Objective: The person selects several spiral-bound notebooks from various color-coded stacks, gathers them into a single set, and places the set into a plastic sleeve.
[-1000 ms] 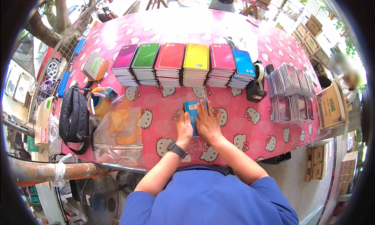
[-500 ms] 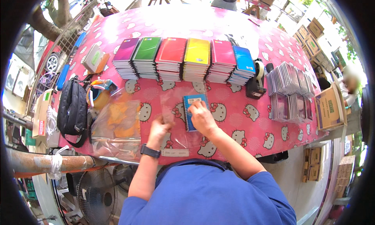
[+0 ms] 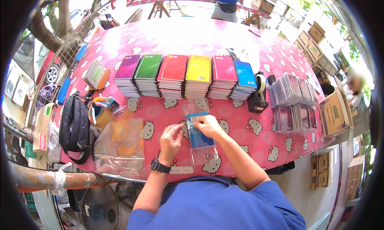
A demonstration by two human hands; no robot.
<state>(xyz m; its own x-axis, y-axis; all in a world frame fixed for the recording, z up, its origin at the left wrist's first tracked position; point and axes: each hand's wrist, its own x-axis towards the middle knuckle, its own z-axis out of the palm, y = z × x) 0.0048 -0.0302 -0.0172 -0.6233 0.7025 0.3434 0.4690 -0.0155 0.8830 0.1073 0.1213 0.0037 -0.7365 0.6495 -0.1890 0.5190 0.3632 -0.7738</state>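
A blue spiral notebook point(image 3: 205, 141) lies upright in front of me, with a clear plastic bag point(image 3: 206, 155) over it that reaches past its lower edge. My right hand point(image 3: 209, 127) is closed in a pinch on the plastic over the notebook's upper part. It covers some of the cover and a pale label. Just left of the notebook's wire binding is my left hand point(image 3: 171, 141), fingers bent and apart, with nothing visible in it. A pale printed strip point(image 3: 181, 170) lies close to the table's near edge.
Stacks of spiral notebooks point(image 3: 198, 70) in several colours stand in a row beyond. To the right are a black tape dispenser point(image 3: 258, 104) and wrapped notebook stacks point(image 3: 290, 90). On the left lie clear bags point(image 3: 120, 146), a black bag point(image 3: 74, 124) and an orange-and-blue pouch point(image 3: 102, 110).
My left hand has moved closer to the notebook and its fingers have spread. The plastic now lies over the notebook, where it was beside it. The head view has tilted up slightly.
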